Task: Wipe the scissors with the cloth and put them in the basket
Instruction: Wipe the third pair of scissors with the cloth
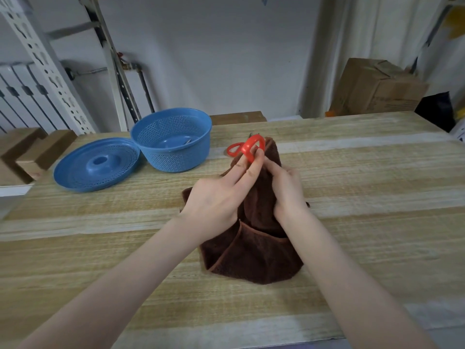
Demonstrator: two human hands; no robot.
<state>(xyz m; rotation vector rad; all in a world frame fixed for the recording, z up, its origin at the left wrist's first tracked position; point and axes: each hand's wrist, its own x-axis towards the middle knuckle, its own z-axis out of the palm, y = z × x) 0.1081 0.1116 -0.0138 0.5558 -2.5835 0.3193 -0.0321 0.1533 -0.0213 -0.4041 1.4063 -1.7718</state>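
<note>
Head view. One item in hand, two containers on the bench.

Scissors (247, 148): red loop handles uppermost, held above the middle of the bench. The blades point down into the cloth and are hidden. The left hand (214, 195) pinches the nearer loop between thumb and fingers.

Cloth (251, 250): dark brown, bunched into a cone, with its lower folds resting on the bench (352, 172). The right hand (286, 187) clutches it just below the handles, apparently closed round the wrapped blades.

Step in hand, as judged: wiping.
- Keep the handle pinch firm.
- Draw the cloth along the blades from pivot to tip, with thick folds between the fingers and the edges.
- Turn the scissors to reach both faces.
- Wipe the red loops too.

Basket (176, 159): blue, round, with perforated walls. It stands upright near the far edge, left of the scissors and well apart from them. Its mouth is open. Contents: one small metallic item (188, 141) on the floor, too small to identify.

Lid (97, 167): blue, perforated, with a raised hub. It lies just beside the basket on its left, toward the far left corner. Whether the two touch cannot be told. Nothing is seen on it.

Beyond the far right edge: a cardboard box (377, 86).
</note>
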